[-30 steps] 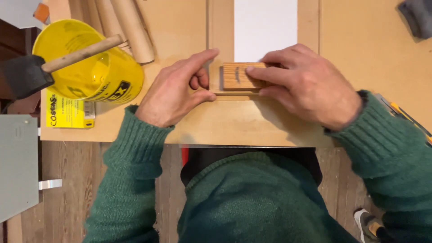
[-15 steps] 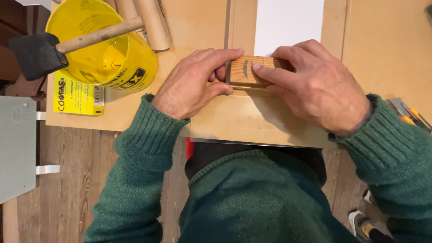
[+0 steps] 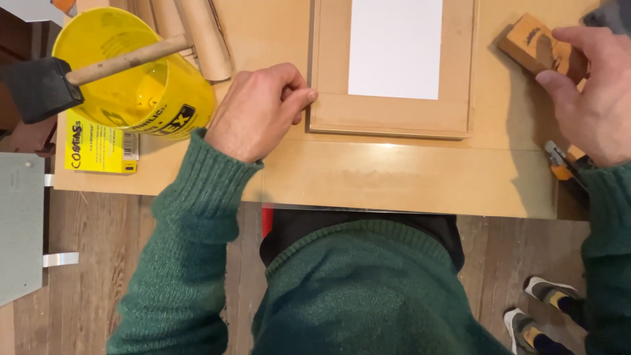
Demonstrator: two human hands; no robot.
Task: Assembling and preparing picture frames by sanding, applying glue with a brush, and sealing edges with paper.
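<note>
Right hand is lifting the small wooden block off the frame, carrying it out right, fingers pinching it. Left hand is staying loosely curled, empty, fingertips touching the flat wooden frame edge. Frame is lying on the smooth board, white panel inside.

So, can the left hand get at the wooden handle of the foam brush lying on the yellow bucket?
Probably yes: the left hand rests beside the yellow bucket, and nothing stands between it and the wooden brush handle.
</note>
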